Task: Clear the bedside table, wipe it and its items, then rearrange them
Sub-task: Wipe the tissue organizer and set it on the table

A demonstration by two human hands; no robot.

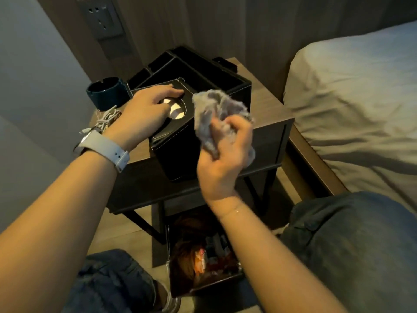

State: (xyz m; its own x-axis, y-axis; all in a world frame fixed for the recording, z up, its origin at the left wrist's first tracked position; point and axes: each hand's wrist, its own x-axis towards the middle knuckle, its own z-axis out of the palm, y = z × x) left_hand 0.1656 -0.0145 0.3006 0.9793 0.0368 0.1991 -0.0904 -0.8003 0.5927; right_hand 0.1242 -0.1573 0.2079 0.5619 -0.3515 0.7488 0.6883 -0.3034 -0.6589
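The person's left hand lies on top of a black tissue box that stands at the front of the bedside surface. Its fingers are spread fairly straight across the lid, beside and partly over the round opening where white tissue shows; this grip is flat and pinches nothing. A white watch is strapped around the left wrist.

The right hand is raised in front of the box, its grip pressed together around a crumpled grey cloth, which bunches up above the fingers and hangs a little below the palm. Whether the cloth touches the box cannot be told.

Behind the tissue box, touching or just beside it, stands a black organizer tray with several compartments. To the left of the tray, near the far left corner of the surface, sits a dark blue ashtray. A coiled white cable lies on the left edge, next to the left wrist.

Below the surface, on the floor between the person's knees, stands a small bin with wrappers inside. A bed with a grey sheet lies to the right, and a wall socket is mounted on the panel behind.
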